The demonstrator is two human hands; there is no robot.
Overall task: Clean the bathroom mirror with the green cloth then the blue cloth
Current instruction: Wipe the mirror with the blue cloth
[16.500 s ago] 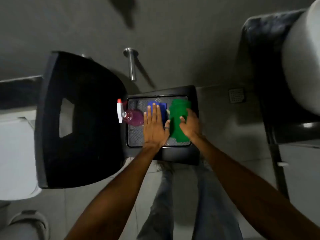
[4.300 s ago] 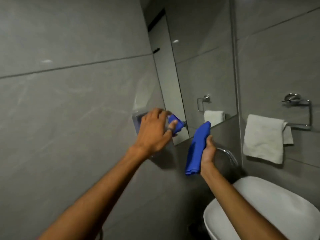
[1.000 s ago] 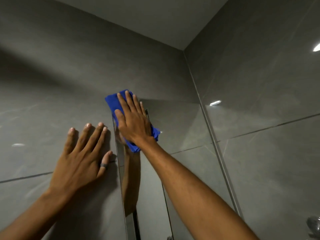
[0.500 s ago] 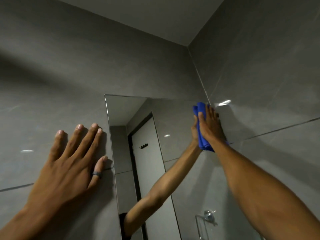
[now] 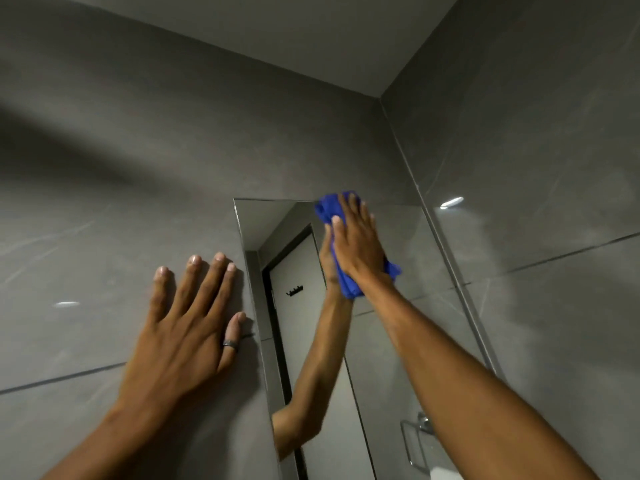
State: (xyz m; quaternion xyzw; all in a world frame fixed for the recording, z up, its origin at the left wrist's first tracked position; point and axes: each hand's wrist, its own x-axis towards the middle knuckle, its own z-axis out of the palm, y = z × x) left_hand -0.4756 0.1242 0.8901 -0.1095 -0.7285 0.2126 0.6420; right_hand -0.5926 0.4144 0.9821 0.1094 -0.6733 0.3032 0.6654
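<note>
The bathroom mirror point(image 5: 408, 334) is a tall frameless pane on the grey tiled wall, running from the upper middle down to the bottom of the view. My right hand point(image 5: 358, 242) presses a bunched blue cloth point(image 5: 327, 207) flat against the glass near the mirror's top edge, about midway across. The cloth shows above my fingers and below my wrist. My left hand point(image 5: 187, 327) lies flat with fingers spread on the wall tile just left of the mirror's edge, a ring on the thumb. The green cloth is not in view.
The mirror's right edge meets the corner with the side wall point(image 5: 540, 188). The glass reflects my arm, a door with a hook rack point(image 5: 294, 291) and a chrome towel ring point(image 5: 417, 438). The ceiling point(image 5: 311, 32) is close above.
My right hand has slid the blue cloth leftward along the mirror's top, from the right corner to about the middle. The left hand stays planted on the wall.
</note>
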